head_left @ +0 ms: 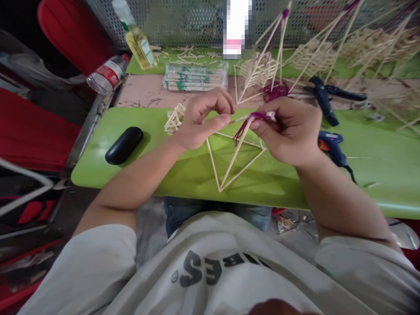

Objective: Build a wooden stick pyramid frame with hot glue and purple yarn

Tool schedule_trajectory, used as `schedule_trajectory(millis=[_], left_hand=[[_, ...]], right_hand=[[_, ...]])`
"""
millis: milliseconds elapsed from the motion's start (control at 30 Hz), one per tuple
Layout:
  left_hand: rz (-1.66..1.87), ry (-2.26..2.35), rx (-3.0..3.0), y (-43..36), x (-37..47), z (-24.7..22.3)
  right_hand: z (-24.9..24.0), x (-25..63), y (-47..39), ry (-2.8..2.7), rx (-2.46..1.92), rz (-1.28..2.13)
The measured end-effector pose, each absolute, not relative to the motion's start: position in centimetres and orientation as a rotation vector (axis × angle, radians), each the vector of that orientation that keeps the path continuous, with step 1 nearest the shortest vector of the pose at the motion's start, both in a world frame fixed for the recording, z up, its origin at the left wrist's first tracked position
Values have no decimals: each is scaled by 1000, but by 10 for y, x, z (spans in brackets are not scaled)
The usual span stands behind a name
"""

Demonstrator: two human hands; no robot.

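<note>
A pyramid-like frame of thin wooden sticks (231, 162) stands on the green bench top, with its sticks meeting at a raised tip. Purple thread (242, 131) is wrapped at that tip, and loose ends hang down. My right hand (288, 129) is closed around the tip, pinching the sticks and thread between thumb and fingers. To the left of the tip, my left hand (208, 118) has its fingers curled and its thumb close to the fingertips. Whatever it pinches, if anything, is too fine to make out.
Beside my left hand lies a small stick lattice (175, 119); a black case (124, 145) is further left. A blue glue gun (333, 146) rests at right. Behind are packaged sticks (195, 78), a bottle of yellow liquid (139, 43), purple thread pile (274, 91) and stick models (259, 70).
</note>
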State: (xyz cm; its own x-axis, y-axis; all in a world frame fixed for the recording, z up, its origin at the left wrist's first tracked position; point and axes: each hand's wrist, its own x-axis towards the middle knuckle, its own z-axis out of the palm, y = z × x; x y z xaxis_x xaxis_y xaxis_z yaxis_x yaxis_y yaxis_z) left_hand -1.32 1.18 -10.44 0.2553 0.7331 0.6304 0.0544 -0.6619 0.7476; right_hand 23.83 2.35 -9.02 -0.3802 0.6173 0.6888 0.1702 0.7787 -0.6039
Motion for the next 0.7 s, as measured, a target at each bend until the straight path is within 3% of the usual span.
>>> schedule_trajectory(millis=[333,533,700], left_hand=[[1383,1180,2029,-17,-20,-73],[918,1588,2346,-42,-26,-49],[566,1716,2529,-93,-40,-73]], right_hand=[[-100,230,30,-1888,-609,356],[-100,231,31,-2045,-623,326],[-97,241,39,-2163,-596,329]])
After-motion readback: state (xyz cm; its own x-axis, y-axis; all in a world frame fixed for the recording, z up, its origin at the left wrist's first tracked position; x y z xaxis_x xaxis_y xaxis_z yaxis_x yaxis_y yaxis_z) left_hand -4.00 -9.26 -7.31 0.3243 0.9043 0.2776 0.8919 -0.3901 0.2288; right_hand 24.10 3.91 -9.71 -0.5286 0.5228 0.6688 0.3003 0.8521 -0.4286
